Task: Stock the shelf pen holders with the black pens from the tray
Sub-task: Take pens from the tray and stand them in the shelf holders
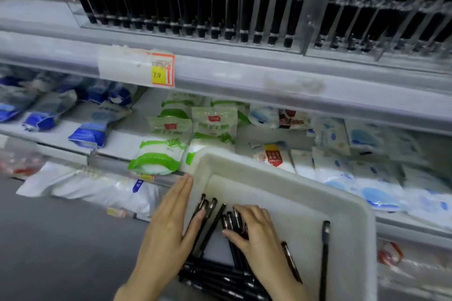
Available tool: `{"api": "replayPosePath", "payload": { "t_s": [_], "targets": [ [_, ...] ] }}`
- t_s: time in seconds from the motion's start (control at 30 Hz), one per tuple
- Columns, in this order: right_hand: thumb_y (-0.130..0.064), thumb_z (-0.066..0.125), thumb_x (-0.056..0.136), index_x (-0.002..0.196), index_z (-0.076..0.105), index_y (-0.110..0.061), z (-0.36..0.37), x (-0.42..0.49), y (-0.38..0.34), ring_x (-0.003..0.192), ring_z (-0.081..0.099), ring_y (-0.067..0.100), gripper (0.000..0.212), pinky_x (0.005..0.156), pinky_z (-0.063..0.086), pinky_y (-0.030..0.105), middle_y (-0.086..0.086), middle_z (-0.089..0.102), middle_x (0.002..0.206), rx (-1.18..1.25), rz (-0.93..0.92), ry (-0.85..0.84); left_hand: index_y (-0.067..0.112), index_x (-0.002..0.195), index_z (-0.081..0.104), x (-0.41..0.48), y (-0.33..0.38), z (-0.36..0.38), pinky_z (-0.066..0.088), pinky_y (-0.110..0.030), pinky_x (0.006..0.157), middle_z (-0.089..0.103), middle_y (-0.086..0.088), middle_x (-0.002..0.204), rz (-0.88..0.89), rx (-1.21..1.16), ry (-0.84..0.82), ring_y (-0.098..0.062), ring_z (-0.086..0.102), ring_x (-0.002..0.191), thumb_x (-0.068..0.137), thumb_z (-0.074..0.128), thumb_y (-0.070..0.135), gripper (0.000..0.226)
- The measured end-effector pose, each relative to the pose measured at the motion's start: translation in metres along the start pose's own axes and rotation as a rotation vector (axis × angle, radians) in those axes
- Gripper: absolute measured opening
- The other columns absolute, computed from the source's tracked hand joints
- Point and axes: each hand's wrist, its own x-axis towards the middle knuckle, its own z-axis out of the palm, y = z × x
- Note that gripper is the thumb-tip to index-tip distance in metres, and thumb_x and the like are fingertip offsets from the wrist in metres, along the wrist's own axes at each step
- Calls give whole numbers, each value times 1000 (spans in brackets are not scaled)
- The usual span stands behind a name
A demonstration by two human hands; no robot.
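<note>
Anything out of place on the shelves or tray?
A green packet hangs over the front edge of the lower shelf, and the pens lie crisscrossed in the tray, one stray pen by its right wall.

A shop: price label [163, 71] on shelf rail [244, 73], packaged goods [214, 127] below

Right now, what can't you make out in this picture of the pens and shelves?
Head view:
Pens under the right hand: its palm hides how many.
Pens' near ends: cut off by the bottom edge.
Price tag: small print blurred.
Pen holders: dark and blurred, filled slots uncertain.
Packets at right: motion blur hides labels.
</note>
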Motion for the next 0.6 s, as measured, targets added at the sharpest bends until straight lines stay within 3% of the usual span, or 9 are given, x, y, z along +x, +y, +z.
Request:
{"api": "replayPosePath", "payload": {
  "t_s": [0.1,0.2,0.27,0.37,0.5,0.6],
  "targets": [
    [-62,45,77,139,45,-24,4,0,7,120,34,8,73,103,26,16,-11,45,131,-49,27,-31,23,152,24,1,4,0,9,-3,107,10,29,154,-15,45,-9,10,12,141,97,33,54,64],
    [-54,56,85,141,42,-24,5,3,10,126,30,12,65,107,26,24,-7,41,138,-122,22,-50,21,152,24,0,3,2,7,0,106,12,24,154,-29,64,-23,12,8,140,96,30,53,65],
    [-52,53,88,141,40,-27,6,1,13,131,21,10,60,110,19,23,-9,32,143,-127,37,-89,22,152,23,0,2,2,6,0,106,13,24,154,-42,45,-29,13,8,140,96,29,54,65],
    [-52,54,88,135,45,-31,8,0,17,131,17,7,53,108,16,20,-10,30,144,-98,48,-77,27,153,20,0,-1,2,7,1,104,11,28,153,-46,36,-32,15,8,138,95,29,53,64],
    [-53,52,89,141,39,-33,11,0,15,134,10,8,58,110,13,23,-10,22,149,-142,38,-114,33,152,13,0,-2,3,6,6,99,5,33,152,-50,40,-38,18,5,137,93,26,57,65],
    [-53,54,88,134,47,-34,13,0,14,133,9,7,50,104,13,21,-10,22,148,-148,31,-114,34,152,11,-1,-5,4,7,4,99,0,36,151,-41,42,-45,18,5,137,93,23,60,66]
  ]
}}
